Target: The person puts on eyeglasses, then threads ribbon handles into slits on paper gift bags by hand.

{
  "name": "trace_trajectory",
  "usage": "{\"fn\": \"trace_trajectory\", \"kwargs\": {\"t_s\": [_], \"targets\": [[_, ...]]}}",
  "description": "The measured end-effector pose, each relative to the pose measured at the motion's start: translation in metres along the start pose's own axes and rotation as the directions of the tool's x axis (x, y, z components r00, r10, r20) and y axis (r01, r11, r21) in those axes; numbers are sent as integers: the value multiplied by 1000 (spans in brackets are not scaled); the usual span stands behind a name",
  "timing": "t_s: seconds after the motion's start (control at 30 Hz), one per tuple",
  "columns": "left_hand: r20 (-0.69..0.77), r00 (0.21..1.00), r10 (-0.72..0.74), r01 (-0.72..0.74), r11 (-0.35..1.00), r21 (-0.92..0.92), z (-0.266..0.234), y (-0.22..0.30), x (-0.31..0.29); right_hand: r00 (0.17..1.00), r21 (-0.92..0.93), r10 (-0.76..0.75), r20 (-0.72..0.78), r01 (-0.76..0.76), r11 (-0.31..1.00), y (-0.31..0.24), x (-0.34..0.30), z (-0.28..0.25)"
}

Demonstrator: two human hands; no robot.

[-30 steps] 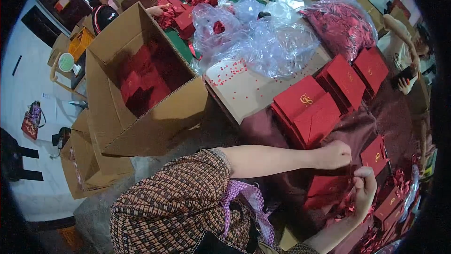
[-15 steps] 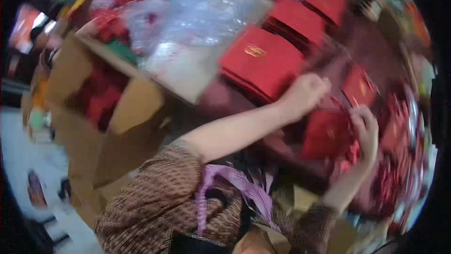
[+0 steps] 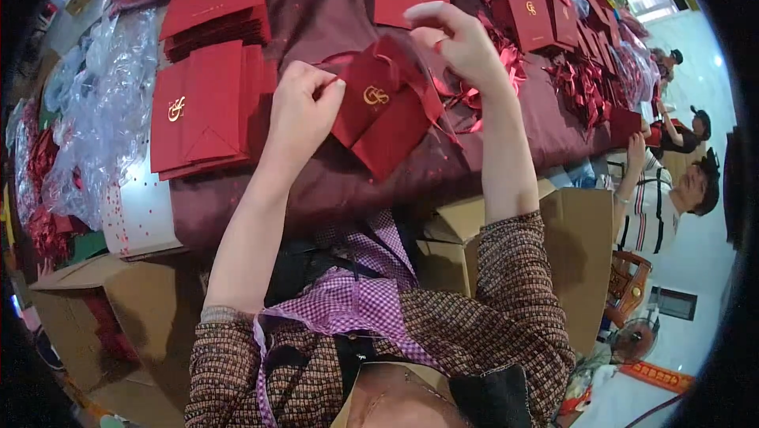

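A small red paper gift bag [image 3: 378, 123] with a gold emblem lies tilted on the cloth-covered table between my hands. My left hand [image 3: 304, 107] is closed, thumb and forefinger pinched at the bag's upper left edge. A red ribbon [image 3: 431, 102] trails across the bag's right side. Above and right of it my right hand [image 3: 466, 48] is raised with bent fingers. A bit of red shows by those fingers, but what they hold I cannot make out.
Stacked red bags [image 3: 202, 104] stand at left, beside clear plastic wrapping [image 3: 103, 111]. Another bag [image 3: 407, 1] lies farther back. Ribboned bags [image 3: 534, 20] and loose ribbons [image 3: 581, 92] are at right. Open cardboard boxes [image 3: 150, 309] stand below the table edge. Co-workers [image 3: 656, 198] are far right.
The view has swung to the right, so the bag stacks now appear at left. My hands have come to either side of the bag, and my right hand is now raised above it.
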State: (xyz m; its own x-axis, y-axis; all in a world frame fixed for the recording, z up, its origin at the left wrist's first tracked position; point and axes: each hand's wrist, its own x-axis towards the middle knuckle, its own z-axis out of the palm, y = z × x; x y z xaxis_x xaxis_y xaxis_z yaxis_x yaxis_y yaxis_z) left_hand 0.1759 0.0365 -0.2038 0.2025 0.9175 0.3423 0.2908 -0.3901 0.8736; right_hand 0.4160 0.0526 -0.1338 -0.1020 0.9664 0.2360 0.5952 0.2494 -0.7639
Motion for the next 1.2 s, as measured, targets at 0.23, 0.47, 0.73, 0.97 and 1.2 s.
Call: {"fn": "trace_trajectory", "kwargs": {"t_s": [0.23,0.47,0.73,0.97,1.2], "targets": [[-90,984,155,-115,931,347,0,-2,-5,959,-394,82,270,33,919,-8,-69,-12],[-67,996,50,-37,982,184,4,-1,-3,993,-201,113,-30,-117,973,17,-102,-3],[-22,987,-159,160,987,25,4,-2,0,999,806,-6,-45,40,591,-2,-106,-52],[-76,990,-120,124,990,61,4,-4,1,963,777,-43,-265,240,582,-13,-99,-37],[-30,999,38,-31,982,186,5,-4,1,850,-44,-356,-388,369,928,-37,-80,-17]]}}
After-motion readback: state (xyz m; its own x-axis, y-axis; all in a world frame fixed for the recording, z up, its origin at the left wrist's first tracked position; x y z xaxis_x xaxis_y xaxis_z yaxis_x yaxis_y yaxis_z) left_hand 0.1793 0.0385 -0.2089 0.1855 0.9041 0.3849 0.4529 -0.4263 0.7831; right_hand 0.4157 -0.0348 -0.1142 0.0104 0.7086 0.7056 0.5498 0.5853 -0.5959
